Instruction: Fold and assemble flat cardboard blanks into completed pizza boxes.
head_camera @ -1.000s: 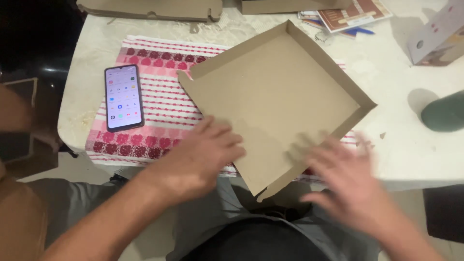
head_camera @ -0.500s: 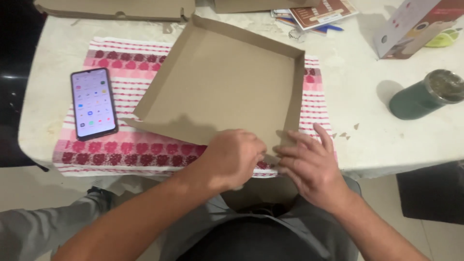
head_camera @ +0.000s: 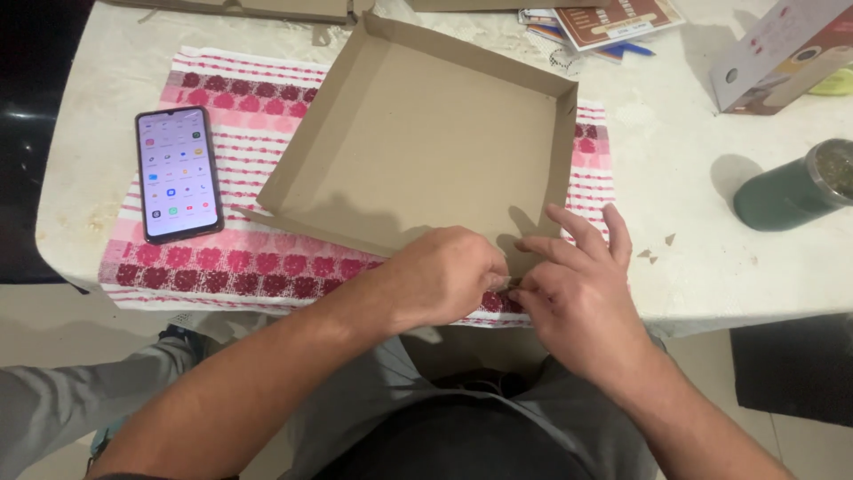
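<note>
White worktop (head_camera: 711, 267) w/ red mat (head_camera: 240, 258): left hand (head_camera: 444, 276) & right hand (head_camera: 577, 293), fingers pinching box (head_camera: 426, 151) near corner, prob. to fold wall upright; phone (head_camera: 176, 173) beside.

A black smartphone (head_camera: 176, 173) with its screen lit lies on the red-and-white woven cloth (head_camera: 240, 267) near the table's left edge; a dark green cylindrical cup (head_camera: 795, 188) stands by the right edge.

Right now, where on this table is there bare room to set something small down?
Bare white tabletop lies between the shallow brown cardboard box and the dark green tumbler. Crowded: the near edge, where left hand and right hand meet at the box corner; the black smartphone occupies the left.
</note>
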